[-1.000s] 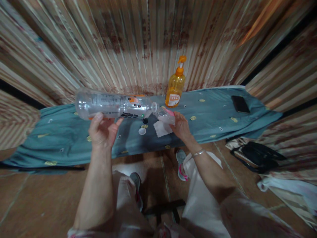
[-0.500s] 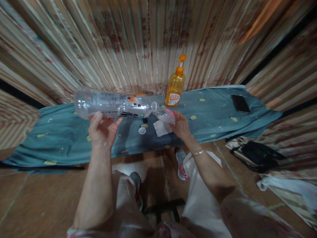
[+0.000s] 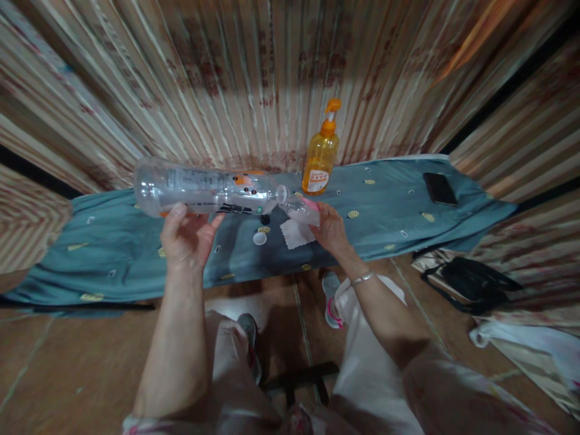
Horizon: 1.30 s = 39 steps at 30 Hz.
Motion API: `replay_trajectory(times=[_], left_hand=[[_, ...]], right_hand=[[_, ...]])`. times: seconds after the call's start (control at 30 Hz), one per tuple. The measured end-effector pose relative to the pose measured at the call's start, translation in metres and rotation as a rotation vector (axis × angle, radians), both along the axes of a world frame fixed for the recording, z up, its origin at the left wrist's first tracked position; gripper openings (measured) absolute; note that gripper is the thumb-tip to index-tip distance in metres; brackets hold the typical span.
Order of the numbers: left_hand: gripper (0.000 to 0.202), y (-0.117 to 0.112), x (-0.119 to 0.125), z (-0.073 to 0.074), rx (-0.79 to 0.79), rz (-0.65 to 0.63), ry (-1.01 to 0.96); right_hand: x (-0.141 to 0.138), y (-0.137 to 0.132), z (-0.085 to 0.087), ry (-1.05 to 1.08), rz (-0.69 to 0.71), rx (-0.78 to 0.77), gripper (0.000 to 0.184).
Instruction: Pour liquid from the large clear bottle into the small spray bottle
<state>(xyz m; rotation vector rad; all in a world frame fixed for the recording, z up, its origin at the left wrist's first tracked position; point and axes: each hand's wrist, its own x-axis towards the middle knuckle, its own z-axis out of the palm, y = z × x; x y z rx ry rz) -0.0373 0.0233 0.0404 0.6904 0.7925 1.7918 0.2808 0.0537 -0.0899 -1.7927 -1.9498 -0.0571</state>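
My left hand (image 3: 185,241) supports a large clear plastic bottle (image 3: 199,184) from below, thumb on its near side. The bottle lies nearly level in the air, its uncapped mouth to the right. In my right hand (image 3: 332,229) is a small clear plastic bottle (image 3: 299,209) with a pink patch, fingers closed round its right end. Its narrow end meets or overlaps the large bottle's mouth; whether they touch, I cannot tell. Below lie a white cap (image 3: 260,238), a small black round thing (image 3: 265,220) and a white scalloped-edged piece of cloth or paper (image 3: 296,235).
An orange pump bottle (image 3: 319,162) stands behind my right hand on the green patterned cloth (image 3: 376,211) covering the narrow table. A dark phone-like thing (image 3: 440,188) lies at the right. Pleated curtains (image 3: 254,78) hang behind. A black bag (image 3: 471,283) sits lower right.
The large bottle has shifted very slightly to the left. Both hands otherwise hold the same positions.
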Motion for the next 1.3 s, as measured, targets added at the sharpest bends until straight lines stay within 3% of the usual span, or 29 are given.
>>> replay_trajectory(times=[0.4,0.73,1.3], left_hand=[[0.040,-0.002,0.003,0.006,0.008,0.009,0.031],[0.040,-0.004,0.008,0.012,-0.017,0.058,-0.023],[0.037,-0.003,0.005,0.010,-0.006,0.058,-0.005]], right_hand=[[-0.004,-0.003,0.008,0.023,0.001,-0.025,0.069],[-0.003,-0.004,0.009,0.031,0.019,-0.009,0.066],[-0.002,-0.003,0.009,0.007,0.018,-0.034,0.068]])
